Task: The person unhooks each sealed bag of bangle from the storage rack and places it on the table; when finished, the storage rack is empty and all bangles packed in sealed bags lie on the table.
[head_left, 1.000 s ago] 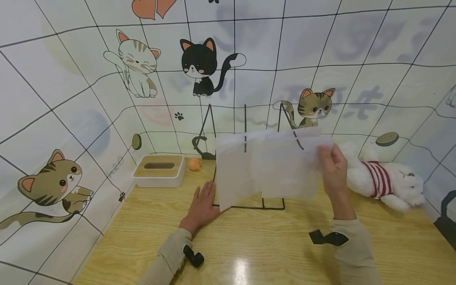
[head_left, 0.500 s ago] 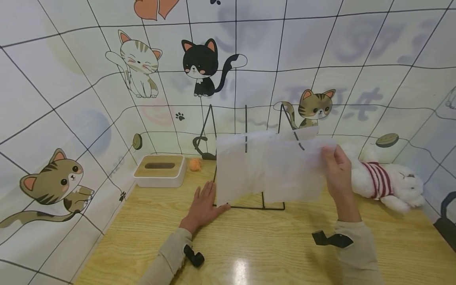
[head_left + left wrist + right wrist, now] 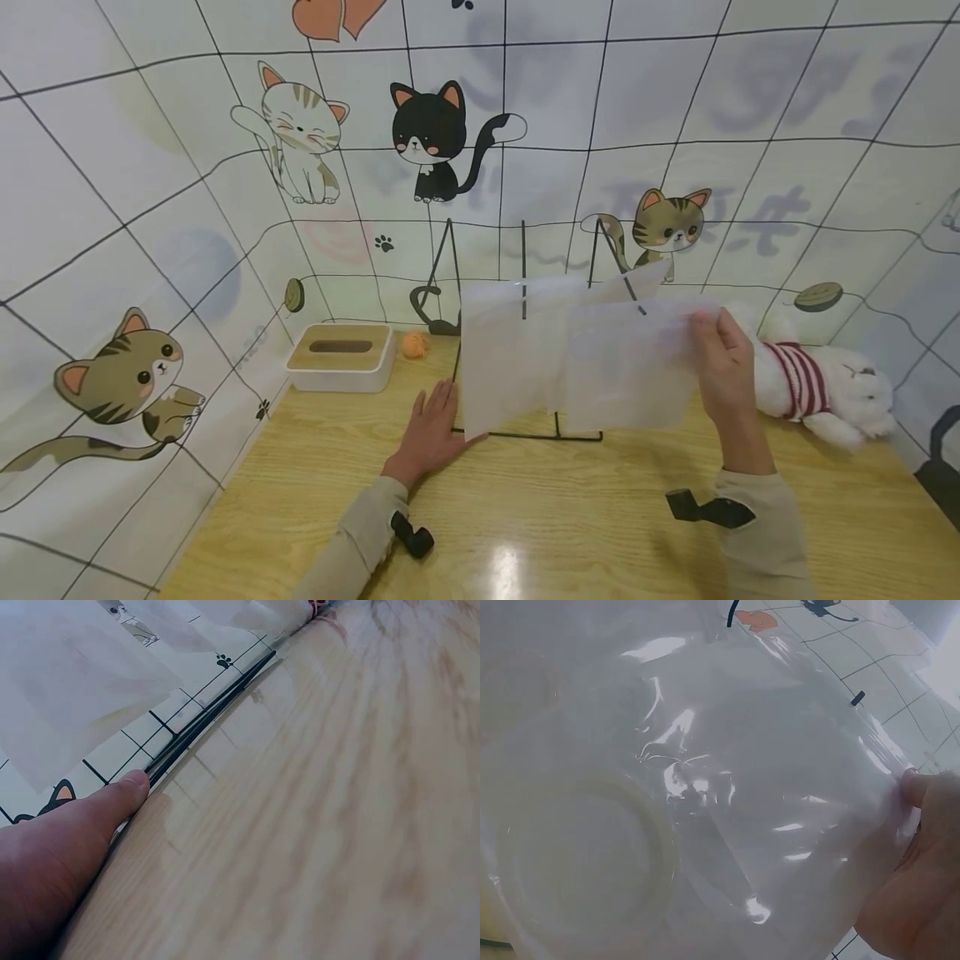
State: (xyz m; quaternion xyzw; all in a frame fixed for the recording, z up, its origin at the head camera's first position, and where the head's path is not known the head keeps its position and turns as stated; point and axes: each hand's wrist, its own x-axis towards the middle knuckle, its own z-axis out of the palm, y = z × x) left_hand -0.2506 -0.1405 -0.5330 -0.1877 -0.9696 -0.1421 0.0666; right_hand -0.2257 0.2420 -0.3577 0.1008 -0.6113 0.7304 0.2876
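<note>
Translucent plastic bags (image 3: 630,367), at least two and overlapping, spread across the front of a black wire stand (image 3: 523,275), with the tips of two of its rods showing in front of the plastic near the upper edge. The stand rests on a wood-grain counter (image 3: 562,517); its A-shaped ends rise at either side, and its front bar runs along the bottom, below the bags.

At the right of the stand, the right hand (image 3: 726,362) is raised off the counter, thumb and fingers clamped on the upper right edge of the nearer bag. In the right wrist view the plastic is creased and shiny, and pale yellowish rings show in it or through it; I cannot tell which. At the stand's lower left corner, the left hand (image 3: 429,437) lies palm down, its fingers straight and slightly apart, the thumb resting against the front bar.

Left of the stand and a little behind the left hand sits a white tissue box (image 3: 341,362) with a wooden top and a long slot. Right of the stand, beyond the right hand, a white plush toy (image 3: 821,379) in a red-striped top lies on its side. Behind the stand is a wall (image 3: 555,92) printed with cartoon cats and a dark grid.
</note>
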